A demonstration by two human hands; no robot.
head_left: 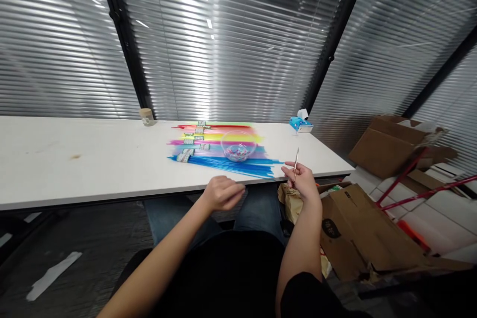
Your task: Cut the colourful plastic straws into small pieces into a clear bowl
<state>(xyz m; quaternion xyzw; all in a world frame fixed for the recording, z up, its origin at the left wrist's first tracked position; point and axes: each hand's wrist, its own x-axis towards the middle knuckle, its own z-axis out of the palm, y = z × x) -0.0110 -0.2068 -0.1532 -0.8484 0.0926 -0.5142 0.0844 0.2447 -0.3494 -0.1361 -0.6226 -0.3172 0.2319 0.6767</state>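
Head view: the right hand (303,180) grips the scissors (296,159), blades pointing up, by the near edge of a white table (93,176). The left hand (222,194) is drawn in narrow, fingers curled, just short of that edge; whether it pinches anything, I cannot tell. Blue strips (238,165) lie fanned across the tabletop, their loose ends near the right fingers, with other coloured bundles (210,137) behind them. A clear bowl (224,149) of small colourful bits stands among these, partly in front of the bundles. Farther back are a lidded jar (147,118) at left and a blue tissue pack (301,124) at right. Open cardboard boxes (372,228) and a red metal frame (404,196) crowd the floor beyond the right arm.
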